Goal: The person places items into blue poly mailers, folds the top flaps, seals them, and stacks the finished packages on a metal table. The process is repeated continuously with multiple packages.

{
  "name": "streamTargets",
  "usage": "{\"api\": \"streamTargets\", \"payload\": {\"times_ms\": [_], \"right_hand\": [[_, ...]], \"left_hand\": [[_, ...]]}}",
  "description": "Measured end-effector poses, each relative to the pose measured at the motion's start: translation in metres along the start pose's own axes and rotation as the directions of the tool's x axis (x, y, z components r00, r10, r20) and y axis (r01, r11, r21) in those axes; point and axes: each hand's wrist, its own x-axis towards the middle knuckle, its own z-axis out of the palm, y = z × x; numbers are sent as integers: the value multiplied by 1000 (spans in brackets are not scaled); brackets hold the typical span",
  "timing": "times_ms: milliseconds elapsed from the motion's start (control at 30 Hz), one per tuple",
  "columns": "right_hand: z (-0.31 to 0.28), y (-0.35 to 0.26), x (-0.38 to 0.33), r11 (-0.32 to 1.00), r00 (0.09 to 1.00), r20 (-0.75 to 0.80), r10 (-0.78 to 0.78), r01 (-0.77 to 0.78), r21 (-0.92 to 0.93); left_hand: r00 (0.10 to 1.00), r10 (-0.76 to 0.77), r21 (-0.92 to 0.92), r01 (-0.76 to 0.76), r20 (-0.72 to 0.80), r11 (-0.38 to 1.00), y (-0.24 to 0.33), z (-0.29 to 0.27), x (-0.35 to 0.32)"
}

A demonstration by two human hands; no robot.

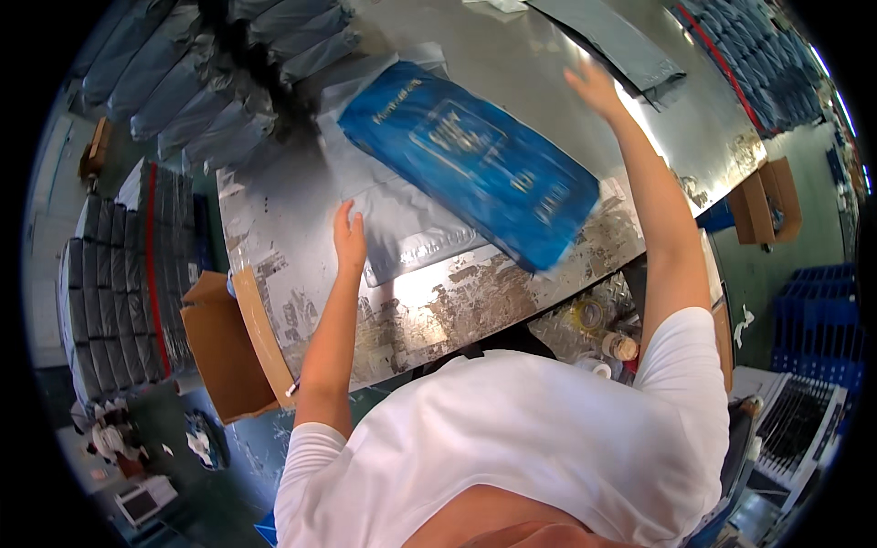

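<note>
A blue plastic package (475, 155) with pale printing lies aslant in the middle of the metal table, slightly smeared by motion. Under its left part are flat grey plastic mailing bags (393, 219). My left hand (349, 239) is beside the left edge of those bags, fingers apart and holding nothing. Farther off on the right, my right hand (596, 91) is spread, with nothing in it, clear of the package. Just beyond that hand is a folded grey plastic bag (612, 50).
Stacked grey bundles (192, 82) fill the table's far left; a red-strapped stack (744, 64) is at the far right. An opened cardboard box (224, 342) adjoins the table's left edge, another box (766, 201) the right. Tape rolls (592, 315) lie below the near edge.
</note>
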Motion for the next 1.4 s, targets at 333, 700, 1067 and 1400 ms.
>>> {"api": "streamTargets", "payload": {"times_ms": [333, 700, 1067, 1400], "right_hand": [[202, -38, -119, 756, 695, 687, -213, -329, 566], [270, -101, -121, 506, 918, 383, -105, -282, 815], [143, -142, -204, 271, 982, 162, 96, -182, 945], [154, -118, -337, 459, 984, 118, 134, -167, 872]], "left_hand": [[957, -258, -340, 290, 136, 895, -1, 40, -48], [933, -209, 35, 229, -293, 973, -12, 33, -11], [984, -175, -569, 151, 14, 808, 68, -10, -76], [911, -288, -223, 359, 296, 906, 38, -34, -178]]}}
